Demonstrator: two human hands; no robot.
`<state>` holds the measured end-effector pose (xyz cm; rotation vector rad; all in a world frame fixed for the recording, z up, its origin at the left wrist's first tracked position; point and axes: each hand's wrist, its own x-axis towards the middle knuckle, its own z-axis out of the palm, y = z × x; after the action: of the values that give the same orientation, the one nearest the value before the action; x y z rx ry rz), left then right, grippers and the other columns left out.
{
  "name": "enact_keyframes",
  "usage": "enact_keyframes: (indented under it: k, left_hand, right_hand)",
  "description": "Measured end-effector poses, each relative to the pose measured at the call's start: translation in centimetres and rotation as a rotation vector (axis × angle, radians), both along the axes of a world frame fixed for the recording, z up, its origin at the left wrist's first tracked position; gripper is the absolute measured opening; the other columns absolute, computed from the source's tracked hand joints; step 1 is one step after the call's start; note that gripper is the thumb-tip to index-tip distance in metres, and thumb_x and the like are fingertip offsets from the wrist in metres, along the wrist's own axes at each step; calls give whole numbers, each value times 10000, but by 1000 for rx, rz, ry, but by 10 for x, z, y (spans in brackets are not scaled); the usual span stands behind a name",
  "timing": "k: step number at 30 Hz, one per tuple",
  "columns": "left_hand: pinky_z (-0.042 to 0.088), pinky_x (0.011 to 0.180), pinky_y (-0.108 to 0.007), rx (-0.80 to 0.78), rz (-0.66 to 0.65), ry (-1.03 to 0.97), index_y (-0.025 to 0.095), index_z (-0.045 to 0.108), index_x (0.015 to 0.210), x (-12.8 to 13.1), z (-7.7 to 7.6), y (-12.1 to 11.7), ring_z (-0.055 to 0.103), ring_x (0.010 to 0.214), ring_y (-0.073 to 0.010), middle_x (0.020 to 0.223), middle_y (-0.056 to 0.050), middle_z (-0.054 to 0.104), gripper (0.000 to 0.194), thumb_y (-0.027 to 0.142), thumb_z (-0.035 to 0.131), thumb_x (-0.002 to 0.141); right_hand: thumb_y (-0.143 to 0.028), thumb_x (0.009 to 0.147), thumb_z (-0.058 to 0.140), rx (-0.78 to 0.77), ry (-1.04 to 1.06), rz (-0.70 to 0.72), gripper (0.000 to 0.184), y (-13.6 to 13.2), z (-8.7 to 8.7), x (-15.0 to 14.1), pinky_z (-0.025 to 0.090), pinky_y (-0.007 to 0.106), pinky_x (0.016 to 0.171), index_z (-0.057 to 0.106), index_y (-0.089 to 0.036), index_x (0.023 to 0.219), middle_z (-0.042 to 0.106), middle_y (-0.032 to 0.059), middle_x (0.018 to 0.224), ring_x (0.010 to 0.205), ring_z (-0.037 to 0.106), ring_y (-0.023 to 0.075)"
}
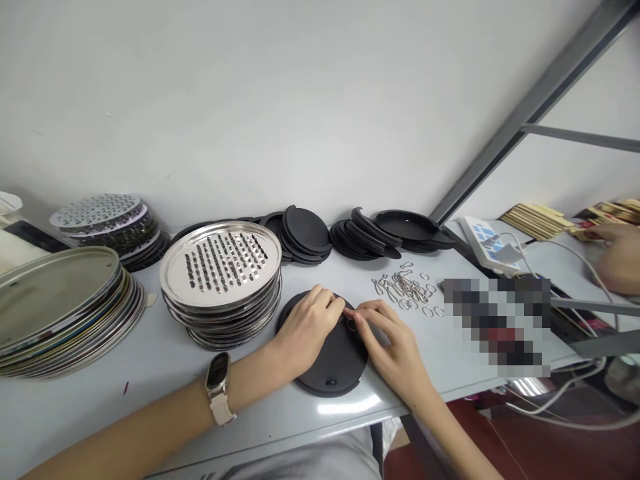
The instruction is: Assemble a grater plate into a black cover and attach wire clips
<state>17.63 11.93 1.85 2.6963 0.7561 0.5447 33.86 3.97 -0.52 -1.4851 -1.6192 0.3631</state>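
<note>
A round black lid (330,357) lies flat on the grey table (150,373) in front of me. My left hand (305,327), with a watch on its wrist, rests curled on the lid's left half. My right hand (390,340) lies on its right edge. The fingertips of both hands meet in a pinch on a small metal ring (351,323) just above the lid. Right of my hands lies a loose pile of metal rings and clips (407,288).
A stack of perforated steel discs (223,280) stands left of the lid, with plain steel plates (60,310) and more discs (107,223) further left. Black lids (350,233) line the wall. A power strip (487,243), cables and another person's hand (617,257) lie at right.
</note>
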Motion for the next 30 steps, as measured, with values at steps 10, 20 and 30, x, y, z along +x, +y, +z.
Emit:
enact_keyframes:
  k: [10,20,30]
  left_hand:
    - [490,851,-328,-57,-66,-93,151,589,984,-3,-11,8,500,981,-203,975,-62,571,271,-10,381,916]
    - [469,795,-310,-158,-86,-185,150,613,927,-4,-10,11,522,911,-194,898,-49,572,248,64,381,955]
    - [451,757,-287,-246,-9,-301,159,633,874,-3,-8,13,571,845,-174,863,-33,628,185,104,470,943]
  right_hand:
    - [-501,770,690,-610,283,263,399,40,18,39,473,308,689,570,-189,988,615,19,776,747,588,175]
    - [-482,582,842,-1012,202,321,524,77,48,44,449,285,715,561,-189,914,600,-4,767,755,557,156]
    - [-527,548,835,-1082,67,317,525,82,51,42,457,278,717,576,-171,834,596,19,793,760,555,165]
